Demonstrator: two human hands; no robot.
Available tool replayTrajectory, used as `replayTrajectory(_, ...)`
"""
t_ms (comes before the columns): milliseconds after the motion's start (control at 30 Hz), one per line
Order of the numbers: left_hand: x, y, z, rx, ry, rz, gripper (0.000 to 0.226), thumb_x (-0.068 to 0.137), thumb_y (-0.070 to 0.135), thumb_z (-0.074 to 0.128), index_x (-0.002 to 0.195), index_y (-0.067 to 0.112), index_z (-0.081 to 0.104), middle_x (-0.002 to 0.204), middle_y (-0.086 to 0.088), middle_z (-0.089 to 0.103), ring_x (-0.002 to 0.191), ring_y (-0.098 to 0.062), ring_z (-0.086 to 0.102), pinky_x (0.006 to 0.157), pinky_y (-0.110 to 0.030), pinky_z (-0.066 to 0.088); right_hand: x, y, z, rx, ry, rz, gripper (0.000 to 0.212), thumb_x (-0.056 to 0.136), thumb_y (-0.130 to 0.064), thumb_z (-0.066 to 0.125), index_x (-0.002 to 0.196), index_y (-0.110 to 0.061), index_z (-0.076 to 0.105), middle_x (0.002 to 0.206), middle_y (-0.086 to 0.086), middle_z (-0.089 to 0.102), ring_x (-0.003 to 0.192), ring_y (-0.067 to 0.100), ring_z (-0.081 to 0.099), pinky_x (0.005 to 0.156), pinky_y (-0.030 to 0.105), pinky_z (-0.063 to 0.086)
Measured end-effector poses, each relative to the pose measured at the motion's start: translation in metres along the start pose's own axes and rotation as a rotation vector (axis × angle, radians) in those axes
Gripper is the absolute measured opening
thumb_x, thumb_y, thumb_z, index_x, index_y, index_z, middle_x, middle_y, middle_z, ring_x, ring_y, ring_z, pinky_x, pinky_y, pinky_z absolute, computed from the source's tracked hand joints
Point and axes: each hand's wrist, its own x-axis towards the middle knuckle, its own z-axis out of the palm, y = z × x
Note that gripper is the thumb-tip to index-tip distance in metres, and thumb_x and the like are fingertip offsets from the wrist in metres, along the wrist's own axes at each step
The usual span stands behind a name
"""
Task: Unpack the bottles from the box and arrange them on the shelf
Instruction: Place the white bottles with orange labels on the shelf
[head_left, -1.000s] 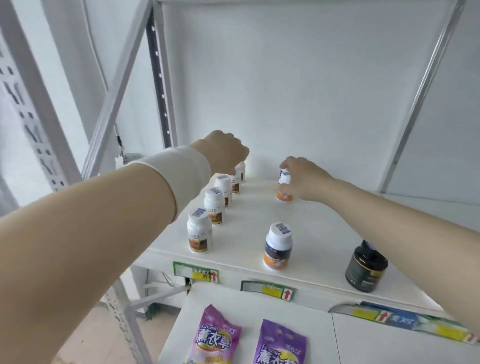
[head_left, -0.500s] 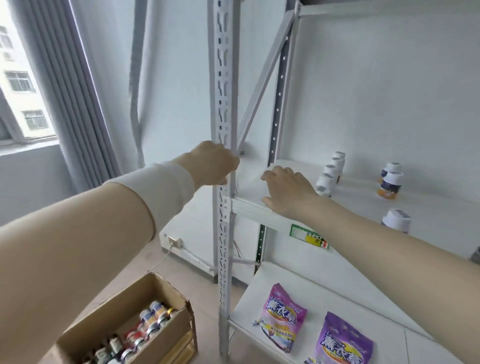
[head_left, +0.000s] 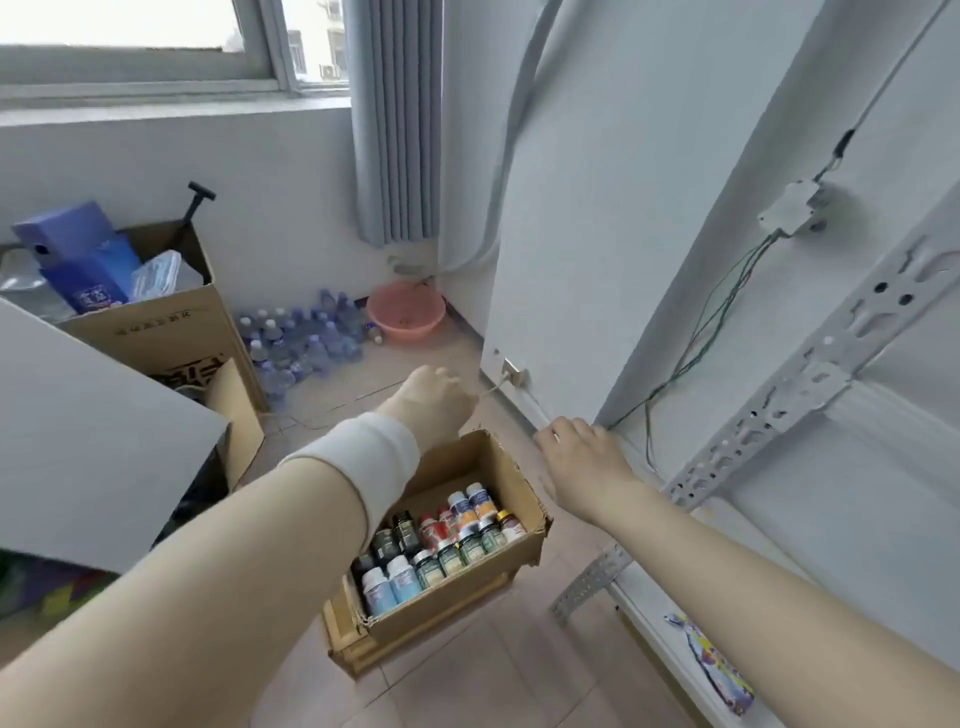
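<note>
Open brown cardboard box (head_left: 457, 597), assorted small capped bottles (head_left: 451, 543) standing inside, sitting beneath both hands. Left hand (head_left: 435, 405) hovering, fingers blurred: cannot tell. Right hand (head_left: 584, 457) hovering, fingers relaxed, loosely extended.

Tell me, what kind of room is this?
Probably a storeroom or a shop's back room: a white metal shelf rack, an open cardboard box of small bottles on the tiled floor, and loose water bottles against the wall.
</note>
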Motion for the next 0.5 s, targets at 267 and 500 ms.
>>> replayTrajectory(267, 0.076, 0.006, 0.144, -0.274, -0.227, -0.108, 0.032, 0.095, 0.024, 0.047, 0.125, 0.013, 0.052, 0.124, -0.009, 0.058, 0.115, -0.027, 0.053, 0.092, -0.036, 0.044, 0.117, -0.022, 0.11, 0.008, -0.187, -0.169, 0.053, 0.045, -0.027, 0.086, 0.09, -0.008, 0.065, 0.085, 0.013, 0.064, 0.078, 0.029, 0.063, 0.063, 0.036, 0.052)
replayTrajectory(500, 0.12, 0.042, 0.259, -0.537, -0.509, -0.192, 0.034, 0.096, 0.017, 0.044, 0.128, 0.01, 0.047, 0.129, -0.011, 0.054, 0.12, -0.029, 0.049, 0.096, -0.038, 0.04, 0.172, -0.019, 0.243, 0.125, -0.387, -0.246, 0.055, 0.01, -0.017, 0.085, 0.062, -0.011, 0.066, 0.063, 0.009, 0.064, 0.055, 0.025, 0.061, 0.047, 0.031, 0.049)
